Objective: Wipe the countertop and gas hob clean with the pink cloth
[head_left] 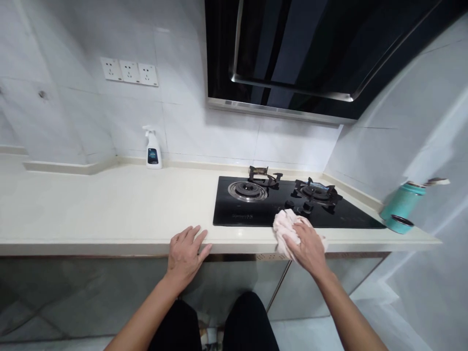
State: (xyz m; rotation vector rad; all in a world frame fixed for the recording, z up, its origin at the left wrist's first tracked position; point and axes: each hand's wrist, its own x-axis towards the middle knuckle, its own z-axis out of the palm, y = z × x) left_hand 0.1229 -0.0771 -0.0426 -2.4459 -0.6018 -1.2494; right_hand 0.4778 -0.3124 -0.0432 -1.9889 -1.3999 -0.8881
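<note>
My right hand [309,248] presses a crumpled pale pink cloth [285,225] against the front edge of the black glass gas hob [256,214], fingers curled over the cloth. My left hand [186,253] lies flat with fingers spread on the front edge of the cream countertop [109,209], left of the hob, holding nothing. The hob has a left burner [247,190] without its grate and a right burner [317,192] with a black grate. A loose grate [265,176] sits behind the left burner. Two knobs [298,207] stand just beyond the cloth.
A white spray bottle [153,148] stands against the tiled wall at the back. A teal canister [402,204] with its lid beside it sits at the right end of the counter. A black range hood [292,58] hangs above the hob. Wall sockets [129,71] are at upper left.
</note>
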